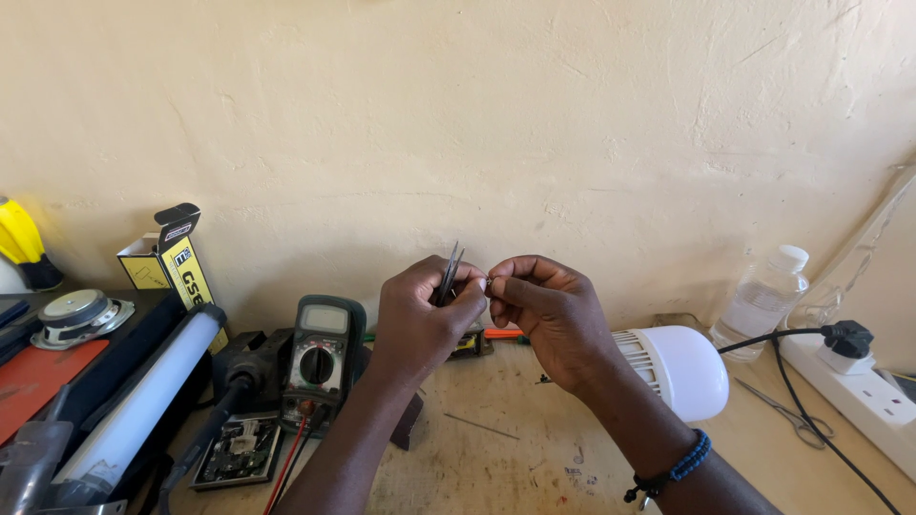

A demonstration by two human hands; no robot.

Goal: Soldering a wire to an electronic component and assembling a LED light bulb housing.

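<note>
Head view: the left hand [420, 319] pinches metal tweezers [449, 271], tips pointing up. The right hand [544, 310] nips a tiny metallic part [488, 283] between fingertips, touching the left thumb. It looks light, slippery and easily dropped; best held by its edges.

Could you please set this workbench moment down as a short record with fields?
left hand: left hand grips thin metal tweezers, tips up
right hand: right hand pinches a tiny part, too small to identify, at the left fingers
bench, left: green dial multimeter; bare circuit board; white tube lamp
bench, right: large white bulb; clear plastic bottle; steel scissors; white power strip
</note>
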